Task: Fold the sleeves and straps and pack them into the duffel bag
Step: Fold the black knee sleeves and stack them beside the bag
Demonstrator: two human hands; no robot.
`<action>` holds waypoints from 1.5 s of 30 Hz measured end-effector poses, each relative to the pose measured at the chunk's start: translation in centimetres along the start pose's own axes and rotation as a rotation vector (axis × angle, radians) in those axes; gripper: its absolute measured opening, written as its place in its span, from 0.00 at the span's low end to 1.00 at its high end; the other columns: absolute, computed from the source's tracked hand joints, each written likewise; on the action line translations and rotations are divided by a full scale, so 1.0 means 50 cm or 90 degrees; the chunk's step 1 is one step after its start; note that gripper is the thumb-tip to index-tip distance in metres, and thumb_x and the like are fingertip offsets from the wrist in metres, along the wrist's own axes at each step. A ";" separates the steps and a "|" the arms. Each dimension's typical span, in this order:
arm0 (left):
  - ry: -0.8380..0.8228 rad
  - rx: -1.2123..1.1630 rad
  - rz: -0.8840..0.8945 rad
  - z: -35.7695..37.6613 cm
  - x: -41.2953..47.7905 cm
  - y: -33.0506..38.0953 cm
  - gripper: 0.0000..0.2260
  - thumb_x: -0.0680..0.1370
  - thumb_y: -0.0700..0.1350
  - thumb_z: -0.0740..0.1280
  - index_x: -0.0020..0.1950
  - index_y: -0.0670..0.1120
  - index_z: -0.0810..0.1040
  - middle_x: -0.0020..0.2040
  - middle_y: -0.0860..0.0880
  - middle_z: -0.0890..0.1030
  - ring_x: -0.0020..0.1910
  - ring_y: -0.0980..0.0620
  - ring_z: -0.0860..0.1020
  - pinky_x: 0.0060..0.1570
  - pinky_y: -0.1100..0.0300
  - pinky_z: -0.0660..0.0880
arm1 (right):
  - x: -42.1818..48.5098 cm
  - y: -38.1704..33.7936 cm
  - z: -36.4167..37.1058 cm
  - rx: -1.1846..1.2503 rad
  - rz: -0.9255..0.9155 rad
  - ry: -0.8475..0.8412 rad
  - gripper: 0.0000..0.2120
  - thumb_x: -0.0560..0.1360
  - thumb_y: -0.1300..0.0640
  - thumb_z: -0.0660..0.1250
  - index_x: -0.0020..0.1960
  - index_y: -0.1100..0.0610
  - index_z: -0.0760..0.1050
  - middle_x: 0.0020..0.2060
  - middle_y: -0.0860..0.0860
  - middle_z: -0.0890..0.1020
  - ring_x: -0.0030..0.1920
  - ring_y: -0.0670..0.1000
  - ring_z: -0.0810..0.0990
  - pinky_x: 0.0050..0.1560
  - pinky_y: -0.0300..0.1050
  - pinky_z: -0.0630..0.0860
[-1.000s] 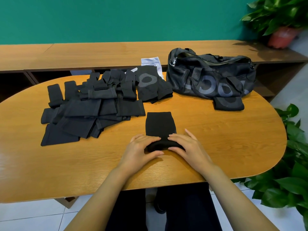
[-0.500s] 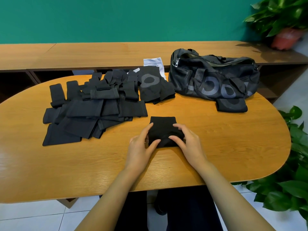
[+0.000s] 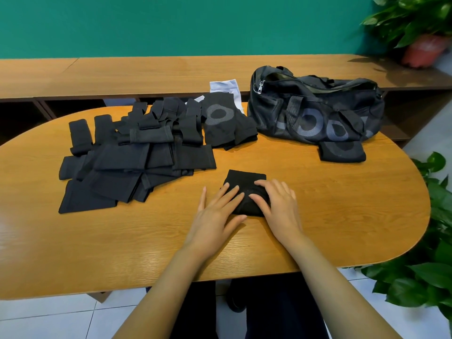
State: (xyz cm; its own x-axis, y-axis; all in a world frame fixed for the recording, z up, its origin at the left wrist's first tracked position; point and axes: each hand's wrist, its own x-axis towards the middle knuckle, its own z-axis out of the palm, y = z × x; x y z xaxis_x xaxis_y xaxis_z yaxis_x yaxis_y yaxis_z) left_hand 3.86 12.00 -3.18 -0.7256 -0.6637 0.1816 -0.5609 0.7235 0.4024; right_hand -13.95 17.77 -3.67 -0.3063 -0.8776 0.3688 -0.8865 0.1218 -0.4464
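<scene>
My left hand (image 3: 215, 211) lies flat, fingers spread, pressing the near-left edge of the folded black sleeve (image 3: 245, 189) on the desk (image 3: 342, 204). My right hand (image 3: 278, 206) lies palm-down on its right side, fingers loosely splayed, gripping nothing. The sleeve sits in front of the duffel bag (image 3: 315, 113), well apart, with the unfolded pile (image 3: 137, 152) left of the bag.

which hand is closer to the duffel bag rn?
Right. The right hand lies flat on the folded sleeve, below the duffel bag. The left hand presses the sleeve's other side, further from the bag.
</scene>
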 end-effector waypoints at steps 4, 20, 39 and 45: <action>-0.025 0.019 -0.032 0.001 0.003 0.003 0.25 0.81 0.62 0.52 0.78 0.58 0.56 0.79 0.59 0.56 0.77 0.61 0.46 0.74 0.48 0.31 | -0.009 0.000 -0.003 -0.031 -0.066 0.012 0.24 0.81 0.43 0.52 0.69 0.53 0.74 0.68 0.50 0.74 0.70 0.48 0.66 0.68 0.49 0.62; 0.085 -0.076 -0.074 0.004 -0.002 -0.012 0.25 0.78 0.57 0.66 0.74 0.55 0.68 0.73 0.59 0.69 0.74 0.64 0.58 0.75 0.52 0.44 | -0.011 0.003 -0.005 -0.022 -0.119 -0.118 0.36 0.79 0.31 0.37 0.70 0.46 0.73 0.68 0.41 0.74 0.74 0.41 0.63 0.77 0.50 0.35; 0.123 -0.135 -0.090 -0.010 -0.013 -0.007 0.27 0.74 0.56 0.71 0.72 0.54 0.70 0.64 0.59 0.72 0.66 0.68 0.57 0.71 0.60 0.45 | -0.010 0.016 0.000 0.025 -0.122 -0.115 0.26 0.75 0.38 0.62 0.68 0.50 0.74 0.67 0.44 0.75 0.69 0.40 0.68 0.75 0.38 0.42; 0.140 -0.128 -0.068 -0.005 -0.011 -0.004 0.23 0.77 0.53 0.69 0.72 0.55 0.70 0.64 0.58 0.78 0.66 0.61 0.71 0.74 0.61 0.45 | -0.014 0.029 -0.024 0.031 -0.111 -0.103 0.25 0.76 0.37 0.58 0.64 0.50 0.77 0.63 0.44 0.78 0.68 0.42 0.70 0.76 0.41 0.47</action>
State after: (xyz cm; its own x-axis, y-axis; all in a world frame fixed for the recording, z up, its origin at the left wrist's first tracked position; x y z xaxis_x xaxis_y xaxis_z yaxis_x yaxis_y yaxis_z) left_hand 4.48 12.18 -3.15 -0.5508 -0.7748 0.3103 -0.5227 0.6101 0.5954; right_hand -15.42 19.11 -3.60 -0.0873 -0.9470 0.3092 -0.9022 -0.0565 -0.4275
